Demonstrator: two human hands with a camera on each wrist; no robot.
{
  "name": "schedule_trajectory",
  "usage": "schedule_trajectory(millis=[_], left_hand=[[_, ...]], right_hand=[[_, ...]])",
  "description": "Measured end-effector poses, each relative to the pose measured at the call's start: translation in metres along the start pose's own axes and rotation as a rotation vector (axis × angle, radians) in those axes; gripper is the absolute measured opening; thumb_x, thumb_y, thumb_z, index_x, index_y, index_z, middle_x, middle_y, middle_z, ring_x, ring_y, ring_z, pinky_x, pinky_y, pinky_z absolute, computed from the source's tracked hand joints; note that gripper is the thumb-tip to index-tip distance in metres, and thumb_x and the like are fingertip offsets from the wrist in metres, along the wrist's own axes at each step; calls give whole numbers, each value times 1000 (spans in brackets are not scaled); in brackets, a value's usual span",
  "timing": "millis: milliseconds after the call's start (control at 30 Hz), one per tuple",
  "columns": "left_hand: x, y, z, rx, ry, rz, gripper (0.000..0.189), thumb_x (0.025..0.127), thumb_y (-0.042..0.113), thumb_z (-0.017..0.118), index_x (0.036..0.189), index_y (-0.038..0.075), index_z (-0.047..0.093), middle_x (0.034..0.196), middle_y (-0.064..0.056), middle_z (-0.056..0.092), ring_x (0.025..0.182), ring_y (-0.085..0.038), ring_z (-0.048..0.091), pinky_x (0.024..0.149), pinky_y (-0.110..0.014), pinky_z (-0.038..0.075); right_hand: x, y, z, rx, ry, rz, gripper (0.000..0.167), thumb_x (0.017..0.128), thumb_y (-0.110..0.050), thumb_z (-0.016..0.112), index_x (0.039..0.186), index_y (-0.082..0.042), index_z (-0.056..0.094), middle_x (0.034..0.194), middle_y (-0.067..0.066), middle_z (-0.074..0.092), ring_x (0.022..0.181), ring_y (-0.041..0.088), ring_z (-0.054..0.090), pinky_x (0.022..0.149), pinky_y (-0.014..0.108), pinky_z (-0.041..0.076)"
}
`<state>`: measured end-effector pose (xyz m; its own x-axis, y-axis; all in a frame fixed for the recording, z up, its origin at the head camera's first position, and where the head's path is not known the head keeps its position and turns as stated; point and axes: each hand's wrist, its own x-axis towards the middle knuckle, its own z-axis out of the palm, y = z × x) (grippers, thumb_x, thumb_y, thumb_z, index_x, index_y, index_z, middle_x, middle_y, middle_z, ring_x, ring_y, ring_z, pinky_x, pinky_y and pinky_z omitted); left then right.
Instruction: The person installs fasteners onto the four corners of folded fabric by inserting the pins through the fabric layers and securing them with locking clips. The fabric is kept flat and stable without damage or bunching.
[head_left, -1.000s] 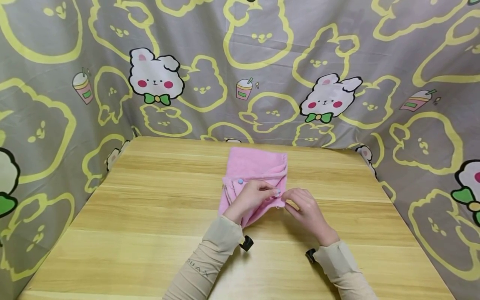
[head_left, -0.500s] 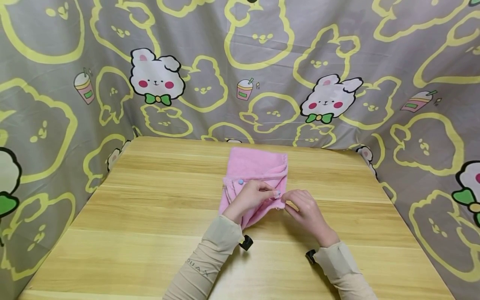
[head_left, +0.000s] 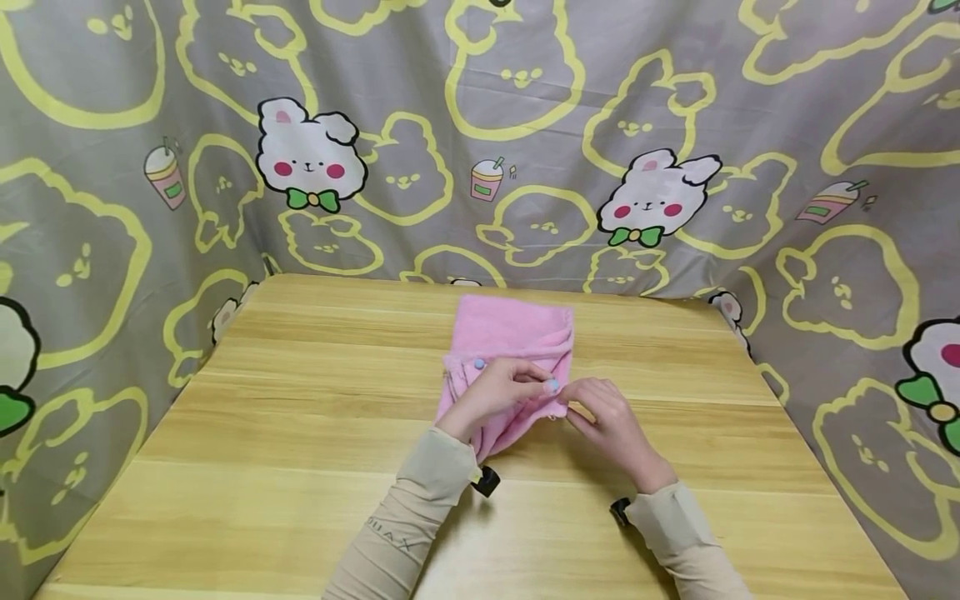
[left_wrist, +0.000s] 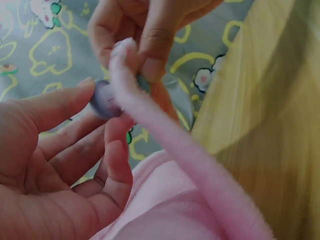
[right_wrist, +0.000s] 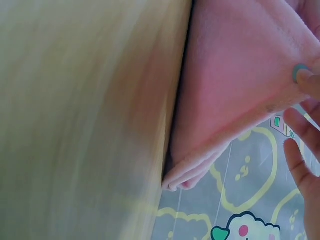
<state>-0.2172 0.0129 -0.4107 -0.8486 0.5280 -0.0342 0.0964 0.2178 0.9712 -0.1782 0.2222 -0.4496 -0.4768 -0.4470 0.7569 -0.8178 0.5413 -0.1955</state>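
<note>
A folded pink fleecy cloth (head_left: 513,325) lies on the table, its near edge lifted between both hands. My left hand (head_left: 501,390) pinches a round blue-purple button (left_wrist: 104,100) on that edge between thumb and finger. On the other side of the same edge, my right hand (head_left: 611,423) pinches the cloth. Its thumb presses a teal button (right_wrist: 300,72), partly hidden by the thumb in the right wrist view. Another blue button (head_left: 480,364) sits on the cloth left of the left hand's fingers.
The wooden table (head_left: 300,417) extends around the cloth on all sides. A grey curtain (head_left: 420,75) with rabbit and drink prints stands behind and at both sides. Black camera mounts (head_left: 486,482) sit at both wrists.
Both hands keep their grip at the cloth's edge. The blue button at the left fingertips shows a little more than before. The head view has shifted slightly.
</note>
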Motion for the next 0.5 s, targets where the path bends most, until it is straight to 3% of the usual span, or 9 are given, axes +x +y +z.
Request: schedule_trajectory(millis=[233,367,500], left_hand=[[-1,-1,-2,51,-24,27,21,88,15,71,107,6,73,102,-11,74,80,-12,69,78,-30,57],[0,-2,-4,20,-38,16,20,89,10,69,107,2,72,98,-15,74,75,-10,67,76,-32,58],[0,-3,-5,-17,-43,-7,20,89,10,69,107,0,72,94,-16,74,72,-11,64,76,-37,59]], right_hand=[[0,-1,0,5,18,-45,15,77,-2,70,91,-8,69,92,4,72,86,20,65,81,27,45],[0,-2,-1,30,52,-72,6,87,-7,67,92,-7,70,92,4,72,85,20,66,80,28,47],[2,-3,0,48,63,-89,15,96,-17,60,93,-6,70,92,5,73,85,21,66,80,29,48]])
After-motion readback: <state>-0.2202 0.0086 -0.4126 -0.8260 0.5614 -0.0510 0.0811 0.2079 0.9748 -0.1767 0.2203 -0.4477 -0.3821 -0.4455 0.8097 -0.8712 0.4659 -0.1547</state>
